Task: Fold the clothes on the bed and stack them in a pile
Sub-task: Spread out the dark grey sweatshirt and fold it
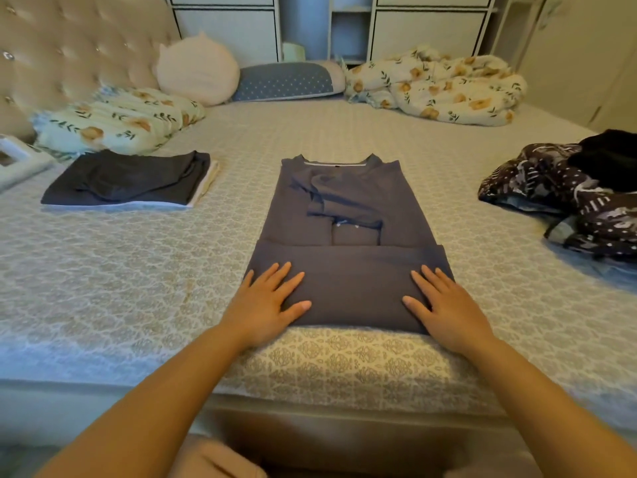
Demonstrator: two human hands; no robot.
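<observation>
Both hands — left hand (267,303), right hand (444,305) — flat on shirt (348,208)

Bed (138,270) bears grey shirt (348,208), folded pile (127,181), unfolded clothes (565,191).

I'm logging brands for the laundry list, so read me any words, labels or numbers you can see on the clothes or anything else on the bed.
None can be read.
grey shirt: a pale strip lines the inside of its collar, no lettering legible.
folded pile: no label visible.
patterned clothes: print only, no text.

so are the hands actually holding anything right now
Nothing is gripped. The left hand and right hand lie flat, fingers straight, pressing the folded-up bottom part of the grey shirt near its two side edges.
</observation>
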